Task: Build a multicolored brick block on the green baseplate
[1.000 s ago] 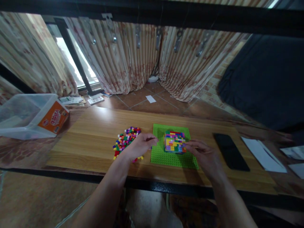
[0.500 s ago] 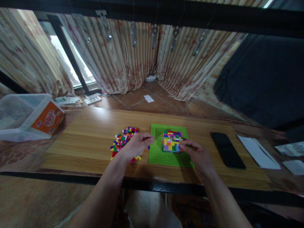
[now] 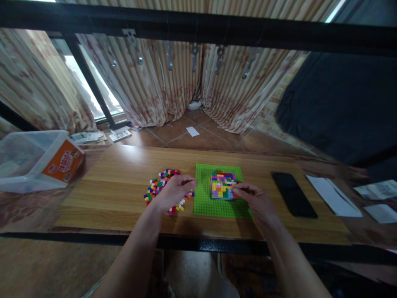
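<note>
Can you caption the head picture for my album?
Right hand at the brick block on a green baseplate, left hand near loose bricks.

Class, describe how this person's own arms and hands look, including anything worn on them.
The left hand and right hand are bare, without gloves. The left forearm and right forearm taper towards the wrists, with no sleeve, watch or bracelet visible. Rings or small markings are too small to tell.
</note>
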`<act>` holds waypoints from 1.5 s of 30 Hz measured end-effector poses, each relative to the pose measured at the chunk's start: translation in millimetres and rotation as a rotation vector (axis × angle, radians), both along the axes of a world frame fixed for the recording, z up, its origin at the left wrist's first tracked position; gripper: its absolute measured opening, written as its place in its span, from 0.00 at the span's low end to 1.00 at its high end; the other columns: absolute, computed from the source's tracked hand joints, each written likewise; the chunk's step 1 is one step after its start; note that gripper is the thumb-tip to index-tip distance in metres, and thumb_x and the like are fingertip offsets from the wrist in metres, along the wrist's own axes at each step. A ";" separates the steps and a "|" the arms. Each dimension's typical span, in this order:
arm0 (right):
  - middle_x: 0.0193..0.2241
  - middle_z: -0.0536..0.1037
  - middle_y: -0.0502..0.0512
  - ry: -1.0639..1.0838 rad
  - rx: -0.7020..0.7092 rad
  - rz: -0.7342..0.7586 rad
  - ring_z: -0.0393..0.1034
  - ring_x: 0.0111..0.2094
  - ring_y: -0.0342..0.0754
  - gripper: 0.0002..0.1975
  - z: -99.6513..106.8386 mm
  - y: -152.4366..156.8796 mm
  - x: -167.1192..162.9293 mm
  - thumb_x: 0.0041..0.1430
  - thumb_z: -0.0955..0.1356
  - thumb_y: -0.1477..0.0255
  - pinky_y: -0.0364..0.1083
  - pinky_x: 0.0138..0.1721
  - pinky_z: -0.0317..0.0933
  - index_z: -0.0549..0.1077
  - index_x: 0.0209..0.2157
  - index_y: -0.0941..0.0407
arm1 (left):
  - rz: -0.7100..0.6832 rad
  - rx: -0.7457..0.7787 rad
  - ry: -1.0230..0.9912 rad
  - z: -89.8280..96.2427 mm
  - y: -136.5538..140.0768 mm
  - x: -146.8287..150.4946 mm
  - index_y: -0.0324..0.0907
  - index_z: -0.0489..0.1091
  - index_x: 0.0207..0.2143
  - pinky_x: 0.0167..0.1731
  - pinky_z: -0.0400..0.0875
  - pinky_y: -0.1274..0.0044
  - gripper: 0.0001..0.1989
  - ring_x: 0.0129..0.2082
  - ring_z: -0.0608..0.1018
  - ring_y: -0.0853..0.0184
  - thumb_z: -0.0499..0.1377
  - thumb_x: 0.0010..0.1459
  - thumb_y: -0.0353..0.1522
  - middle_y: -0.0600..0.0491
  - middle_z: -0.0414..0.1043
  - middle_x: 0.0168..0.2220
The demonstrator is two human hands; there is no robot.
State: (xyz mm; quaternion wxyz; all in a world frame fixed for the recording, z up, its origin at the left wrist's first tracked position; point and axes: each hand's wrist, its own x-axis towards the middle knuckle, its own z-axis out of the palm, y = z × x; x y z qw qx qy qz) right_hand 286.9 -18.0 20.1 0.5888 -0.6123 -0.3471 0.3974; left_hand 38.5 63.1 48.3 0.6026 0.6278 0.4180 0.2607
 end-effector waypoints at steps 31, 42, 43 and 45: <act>0.36 0.76 0.53 -0.909 0.015 0.518 0.71 0.38 0.49 0.03 -2.3 -9.2 -129.6 0.58 0.68 0.72 0.47 0.41 0.62 0.76 0.35 0.54 | 0.525 0.005 -0.240 5.7 10.5 -24.7 0.37 0.74 0.27 0.20 0.53 0.81 0.10 0.18 0.61 0.76 0.63 0.45 0.36 0.57 0.68 0.19; 0.31 0.77 0.54 -0.916 0.064 0.422 0.71 0.34 0.48 0.07 1.3 -8.0 -144.3 0.59 0.65 0.75 0.46 0.38 0.63 0.74 0.29 0.55 | 0.535 -0.020 -0.252 7.4 12.4 -27.6 0.38 0.75 0.27 0.20 0.57 0.82 0.10 0.20 0.65 0.75 0.65 0.43 0.36 0.56 0.71 0.21; 0.30 0.77 0.52 -0.839 0.074 0.404 0.71 0.33 0.47 0.07 4.5 -8.5 -140.1 0.59 0.65 0.74 0.45 0.36 0.63 0.75 0.30 0.55 | 0.539 -0.019 -0.256 7.3 12.7 -27.6 0.38 0.75 0.27 0.20 0.57 0.82 0.11 0.19 0.65 0.75 0.65 0.43 0.36 0.56 0.71 0.21; 0.28 0.78 0.50 -0.675 0.089 0.360 0.72 0.30 0.45 0.06 12.3 -9.9 -127.6 0.59 0.66 0.72 0.44 0.34 0.63 0.75 0.30 0.54 | 0.551 -0.017 -0.257 7.2 13.1 -27.3 0.38 0.75 0.27 0.21 0.57 0.82 0.12 0.20 0.66 0.75 0.66 0.42 0.37 0.56 0.72 0.22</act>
